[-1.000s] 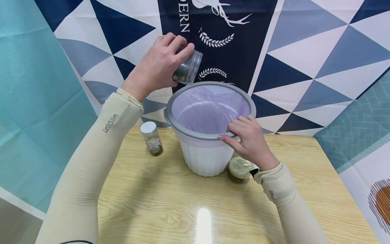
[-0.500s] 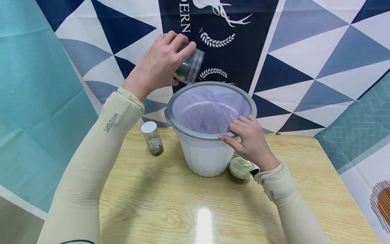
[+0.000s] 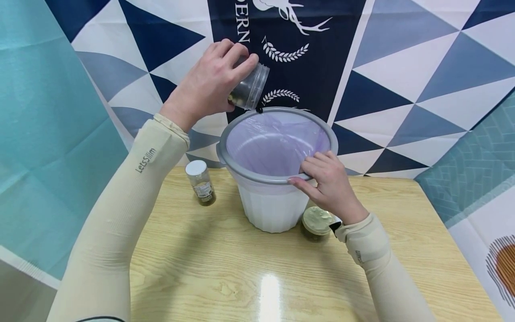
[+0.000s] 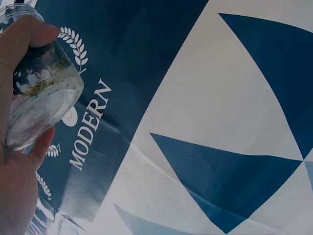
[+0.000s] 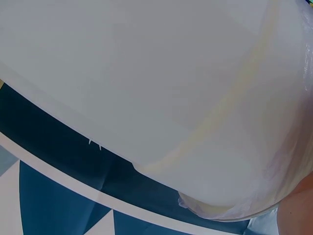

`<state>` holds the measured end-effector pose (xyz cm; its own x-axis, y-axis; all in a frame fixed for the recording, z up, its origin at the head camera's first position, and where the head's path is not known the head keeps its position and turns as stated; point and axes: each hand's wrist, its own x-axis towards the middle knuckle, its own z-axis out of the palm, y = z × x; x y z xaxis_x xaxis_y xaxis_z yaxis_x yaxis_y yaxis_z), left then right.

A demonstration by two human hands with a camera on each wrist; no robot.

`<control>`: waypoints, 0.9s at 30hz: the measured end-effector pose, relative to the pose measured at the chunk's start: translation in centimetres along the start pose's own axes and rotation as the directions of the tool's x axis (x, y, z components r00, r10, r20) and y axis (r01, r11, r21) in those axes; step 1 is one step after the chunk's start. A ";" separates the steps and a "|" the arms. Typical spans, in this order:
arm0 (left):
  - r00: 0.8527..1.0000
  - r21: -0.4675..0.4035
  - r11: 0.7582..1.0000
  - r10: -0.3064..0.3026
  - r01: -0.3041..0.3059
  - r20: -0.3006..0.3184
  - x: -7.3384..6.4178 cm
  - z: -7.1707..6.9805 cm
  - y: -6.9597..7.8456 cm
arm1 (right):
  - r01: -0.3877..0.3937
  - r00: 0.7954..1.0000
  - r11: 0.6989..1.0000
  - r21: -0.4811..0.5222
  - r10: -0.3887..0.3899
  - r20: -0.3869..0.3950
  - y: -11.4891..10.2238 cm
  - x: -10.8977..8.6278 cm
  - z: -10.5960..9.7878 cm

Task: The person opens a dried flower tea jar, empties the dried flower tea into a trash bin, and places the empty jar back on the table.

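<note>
My left hand (image 3: 211, 82) grips a clear plastic jar (image 3: 250, 87), tilted mouth-down over the back left rim of a white trash can (image 3: 273, 208). Some dark and yellowish bits show inside the jar, and a dark bit hangs at its mouth. In the left wrist view the jar (image 4: 44, 93) has small residue along its wall, with thumb and fingers around it. A grey ring and a thin purple bag (image 3: 277, 152) line the can's top. My right hand (image 3: 327, 188) holds the front right of the ring, thumb outside, fingers over the rim. The can's wall (image 5: 146, 88) fills the right wrist view.
A clear jar with a white lid (image 3: 200, 181) stands on the wooden table (image 3: 225, 277) left of the can. Another round jar with a pale greenish lid (image 3: 318, 221) sits beside the can, under my right wrist. A patterned cloth (image 3: 386, 89) hangs close behind.
A dark bit now shows at the jar's mouth; half a second ago a dark blur was inside the can. The contents have shifted within the jar. Both hands stay nearly in place.
</note>
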<state>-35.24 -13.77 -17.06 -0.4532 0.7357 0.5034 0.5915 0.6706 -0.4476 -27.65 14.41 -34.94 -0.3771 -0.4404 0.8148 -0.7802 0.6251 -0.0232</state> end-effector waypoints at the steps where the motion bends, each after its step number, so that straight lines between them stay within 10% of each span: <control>1: 1.000 0.001 1.000 0.001 -0.001 -0.002 0.1 0.0 0.0 | 0.000 1.000 1.000 0.001 0.000 0.000 0.0 0.0 0.0; 27: 0.996 0.099 0.992 0.082 -0.080 -0.022 0.3 -0.2 0.2 | -0.004 1.000 1.000 0.007 0.004 -0.007 0.0 0.0 0.0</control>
<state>-35.14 -13.43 -16.78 -0.3883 0.7861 0.4810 0.5566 0.6160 -0.5574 -27.65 14.41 -34.97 -0.3766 -0.4337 0.8185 -0.7821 0.6224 -0.0301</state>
